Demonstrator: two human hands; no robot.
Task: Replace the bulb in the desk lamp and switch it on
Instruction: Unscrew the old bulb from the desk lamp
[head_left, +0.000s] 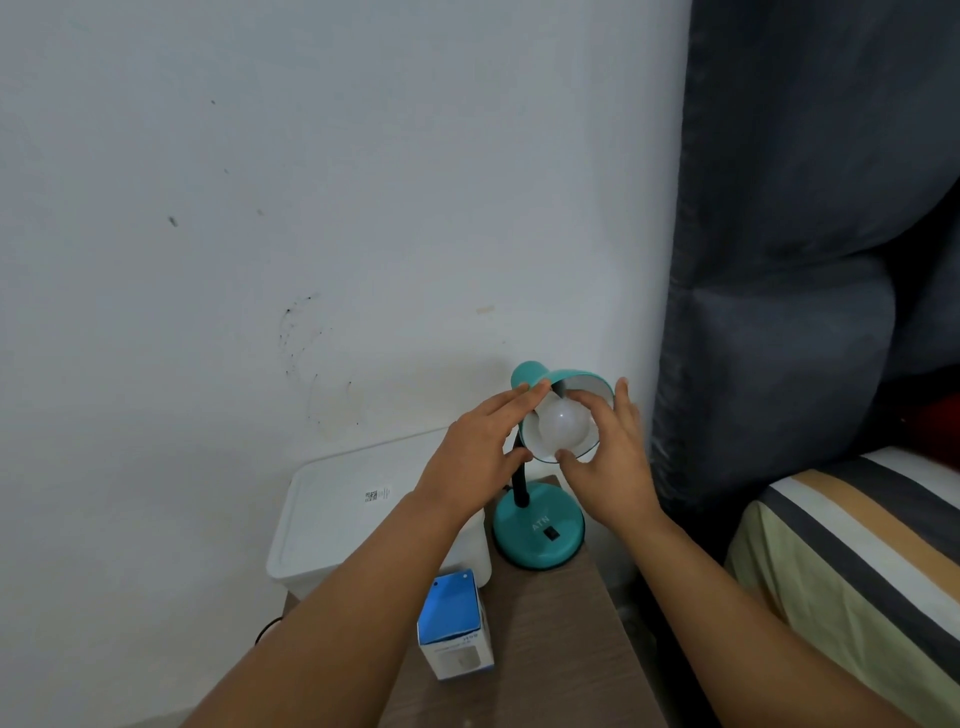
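A teal desk lamp stands on a small wooden bedside table (561, 623); its round base (540, 527) carries a black rocker switch (551, 533). The shade (582, 382) is tilted toward me, with a white bulb (563, 425) sitting inside it, unlit. My left hand (478, 452) grips the shade's left rim, fingers on top and thumb below. My right hand (613, 457) is on the bulb, with fingertips at its upper edge and thumb at its lower edge. A blue and white bulb box (454, 623) stands on the table in front of the lamp.
A white lidded plastic bin (337, 525) sits left of the table against the white wall. A dark grey padded headboard (779, 312) rises on the right, with a striped bed (857, 561) below it. A black cord (267, 629) hangs at the table's left edge.
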